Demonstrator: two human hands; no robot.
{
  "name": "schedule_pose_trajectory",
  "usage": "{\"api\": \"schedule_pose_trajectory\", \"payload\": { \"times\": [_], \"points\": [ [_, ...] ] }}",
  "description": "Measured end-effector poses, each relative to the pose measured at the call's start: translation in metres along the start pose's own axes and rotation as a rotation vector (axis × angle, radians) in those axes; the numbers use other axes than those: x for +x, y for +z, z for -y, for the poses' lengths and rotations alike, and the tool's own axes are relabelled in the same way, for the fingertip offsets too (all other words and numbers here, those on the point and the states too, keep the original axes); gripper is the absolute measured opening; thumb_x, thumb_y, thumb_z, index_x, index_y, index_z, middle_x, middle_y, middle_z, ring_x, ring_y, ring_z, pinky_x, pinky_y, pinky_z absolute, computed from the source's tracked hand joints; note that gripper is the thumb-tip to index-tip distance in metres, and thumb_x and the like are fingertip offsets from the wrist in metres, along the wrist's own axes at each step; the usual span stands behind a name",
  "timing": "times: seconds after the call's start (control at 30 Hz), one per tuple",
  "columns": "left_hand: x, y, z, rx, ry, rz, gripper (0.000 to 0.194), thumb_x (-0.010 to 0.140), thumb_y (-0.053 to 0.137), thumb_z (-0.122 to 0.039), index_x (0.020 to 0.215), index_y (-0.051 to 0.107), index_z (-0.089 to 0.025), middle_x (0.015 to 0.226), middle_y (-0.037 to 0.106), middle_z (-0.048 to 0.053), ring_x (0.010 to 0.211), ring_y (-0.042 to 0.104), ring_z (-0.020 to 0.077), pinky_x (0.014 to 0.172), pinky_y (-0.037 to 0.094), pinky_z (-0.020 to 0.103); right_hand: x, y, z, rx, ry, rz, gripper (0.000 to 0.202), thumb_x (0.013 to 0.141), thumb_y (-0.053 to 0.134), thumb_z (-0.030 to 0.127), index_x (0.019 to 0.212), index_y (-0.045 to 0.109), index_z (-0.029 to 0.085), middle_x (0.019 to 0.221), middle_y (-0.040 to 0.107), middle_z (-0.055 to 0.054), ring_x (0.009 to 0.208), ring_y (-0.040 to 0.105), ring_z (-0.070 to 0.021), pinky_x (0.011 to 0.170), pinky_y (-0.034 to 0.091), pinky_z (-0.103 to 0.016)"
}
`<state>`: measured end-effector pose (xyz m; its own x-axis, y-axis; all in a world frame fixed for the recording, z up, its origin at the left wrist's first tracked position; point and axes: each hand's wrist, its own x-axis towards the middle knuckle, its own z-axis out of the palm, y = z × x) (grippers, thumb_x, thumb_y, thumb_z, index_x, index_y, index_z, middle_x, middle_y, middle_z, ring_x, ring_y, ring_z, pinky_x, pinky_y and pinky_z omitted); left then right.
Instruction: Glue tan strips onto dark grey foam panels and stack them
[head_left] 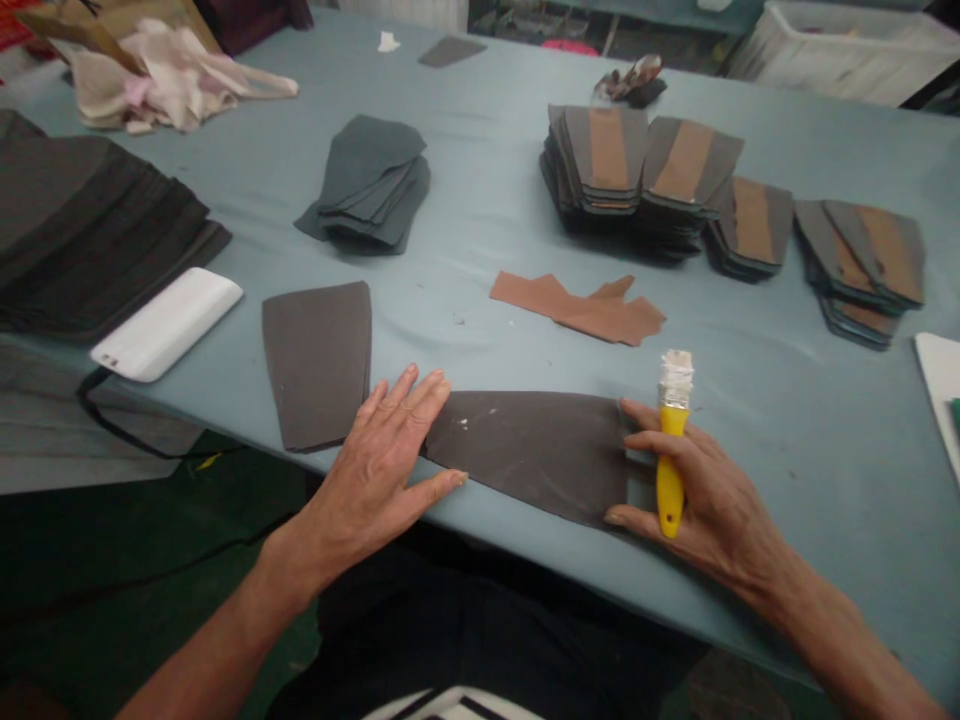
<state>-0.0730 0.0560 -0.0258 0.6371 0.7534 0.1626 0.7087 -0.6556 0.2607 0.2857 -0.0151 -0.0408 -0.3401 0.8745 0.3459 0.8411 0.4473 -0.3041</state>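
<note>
A long dark grey flat piece point(536, 450), wider at its right end, lies at the table's front edge. Flat on its narrow left end rests my left hand point(394, 440), fingers stretched out and thumb apart. My right hand point(705, 490) is at the wide end, with fingertips and thumb by its edge. That hand also holds a yellow-handled paintbrush point(671, 500), upright in view, its bristles coated white and pointing away from me. Left of my left hand sits a small stack of dark grey pieces point(316, 365). Brown scraps point(581, 308) lie beyond the long piece.
Stacks of grey pieces with brown strips point(607, 150) stand at the back right. A dark pile point(90, 230) and a white device point(166, 322) with a black cord are at the left. Farther back lie green-grey pieces point(371, 185) and pale cloth point(176, 75).
</note>
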Motion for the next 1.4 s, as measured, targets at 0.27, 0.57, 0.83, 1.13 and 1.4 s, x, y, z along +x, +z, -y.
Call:
{"api": "schedule_pose_trajectory", "payload": {
  "times": [0.27, 0.57, 0.83, 1.13, 1.4],
  "points": [
    [0.009, 0.008, -0.026, 0.068, -0.186, -0.244, 0.043, 0.102, 0.062, -0.044, 0.135, 0.058, -0.017, 0.129, 0.072, 0.013, 0.118, 0.065, 0.0309, 0.098, 0.050, 0.045, 0.022, 0.004, 0.042, -0.067, 0.050, -0.191, 0.018, 0.099, 0.068, 0.024, 0.113, 0.057, 0.023, 0.129, 0.075, -0.013, 0.102, 0.076, -0.0264, 0.086, 0.061, -0.041],
    [0.035, 0.018, -0.026, 0.174, -0.301, -0.235, 0.045, 0.090, 0.077, -0.043, 0.125, 0.068, -0.017, 0.114, 0.072, 0.010, 0.102, 0.062, 0.0347, 0.084, 0.046, 0.047, 0.029, 0.026, 0.047, -0.122, -0.009, -0.145, 0.012, 0.101, 0.066, 0.026, 0.107, 0.061, 0.017, 0.128, 0.074, -0.016, 0.103, 0.076, -0.0280, 0.086, 0.061, -0.041],
    [0.033, 0.022, -0.019, 0.057, -0.318, -0.307, 0.027, 0.100, 0.061, -0.029, 0.123, 0.069, -0.018, 0.114, 0.074, 0.011, 0.101, 0.064, 0.0329, 0.085, 0.046, 0.045, 0.030, 0.025, 0.046, -0.116, -0.006, -0.158, 0.012, 0.101, 0.067, 0.027, 0.106, 0.061, 0.018, 0.127, 0.075, -0.015, 0.102, 0.076, -0.0280, 0.085, 0.062, -0.041],
    [0.017, -0.005, -0.031, -0.511, -0.407, -0.631, 0.015, 0.102, 0.059, -0.027, 0.101, 0.073, -0.020, 0.093, 0.074, 0.004, 0.087, 0.066, 0.0174, 0.082, 0.049, 0.031, 0.032, 0.022, 0.045, -0.148, -0.036, -0.148, 0.010, 0.101, 0.065, 0.028, 0.105, 0.062, 0.019, 0.124, 0.076, -0.014, 0.101, 0.077, -0.0283, 0.085, 0.063, -0.041],
    [0.019, -0.046, -0.061, -2.409, -0.755, -0.499, 0.023, 0.098, 0.068, -0.021, 0.077, 0.061, -0.015, 0.062, 0.044, -0.007, 0.050, 0.042, 0.0055, 0.047, 0.039, 0.016, 0.040, 0.010, 0.045, -0.136, -0.122, -0.227, 0.010, 0.103, 0.061, 0.026, 0.104, 0.063, 0.017, 0.122, 0.076, -0.017, 0.093, 0.078, -0.0278, 0.081, 0.063, -0.041]
  ]
}}
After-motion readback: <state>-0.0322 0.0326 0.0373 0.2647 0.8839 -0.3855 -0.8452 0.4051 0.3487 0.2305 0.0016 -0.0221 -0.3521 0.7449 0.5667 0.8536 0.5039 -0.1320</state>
